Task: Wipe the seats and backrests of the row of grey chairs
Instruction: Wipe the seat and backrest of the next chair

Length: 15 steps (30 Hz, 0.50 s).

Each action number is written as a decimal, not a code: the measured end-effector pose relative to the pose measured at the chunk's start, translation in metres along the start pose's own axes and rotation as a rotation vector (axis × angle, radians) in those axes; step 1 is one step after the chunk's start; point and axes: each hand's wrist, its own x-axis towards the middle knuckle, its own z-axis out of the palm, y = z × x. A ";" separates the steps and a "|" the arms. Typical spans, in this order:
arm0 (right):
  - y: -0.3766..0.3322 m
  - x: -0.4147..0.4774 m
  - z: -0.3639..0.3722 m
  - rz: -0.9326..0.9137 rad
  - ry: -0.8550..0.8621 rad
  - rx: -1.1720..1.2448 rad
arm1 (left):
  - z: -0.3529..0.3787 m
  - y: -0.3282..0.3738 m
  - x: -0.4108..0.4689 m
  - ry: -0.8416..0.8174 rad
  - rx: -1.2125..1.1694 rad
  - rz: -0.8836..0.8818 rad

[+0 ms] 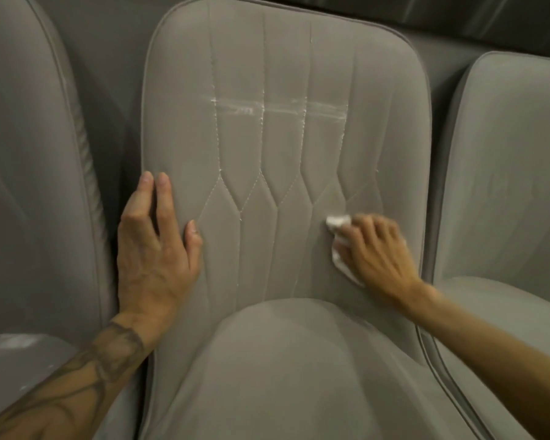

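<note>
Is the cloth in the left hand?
No, the right hand holds the cloth; the left hand rests on the backrest.

Grey padded surface [443, 50] along the background, dark streaked band [458, 14] above it, top right

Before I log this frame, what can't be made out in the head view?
- White cloth: mostly under the right hand, head view; its extent is hidden.
- Left chair and right chair: cut off by the side edges.
- Middle seat: front cut off by the bottom edge.
- Backrest streak: too blurred to identify.
</note>
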 end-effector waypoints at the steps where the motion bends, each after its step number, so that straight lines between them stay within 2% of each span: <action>1: -0.008 -0.020 0.005 -0.102 -0.039 -0.040 | 0.000 0.000 0.000 0.000 -0.001 0.000; 3: -0.015 -0.043 0.009 -0.286 -0.121 -0.113 | 0.000 0.000 0.000 0.001 0.000 0.002; 5: -0.005 -0.027 0.007 -0.310 -0.084 -0.111 | 0.000 0.001 0.000 0.009 0.006 0.002; 9: 0.022 0.038 -0.007 0.068 0.113 -0.035 | 0.002 -0.001 0.000 0.023 0.009 0.018; 11: 0.013 0.039 -0.006 0.157 0.127 -0.003 | 0.002 -0.001 -0.001 0.023 0.012 0.015; 15: -0.009 0.008 -0.002 -0.104 0.036 -0.057 | 0.002 0.000 -0.001 0.023 0.015 0.012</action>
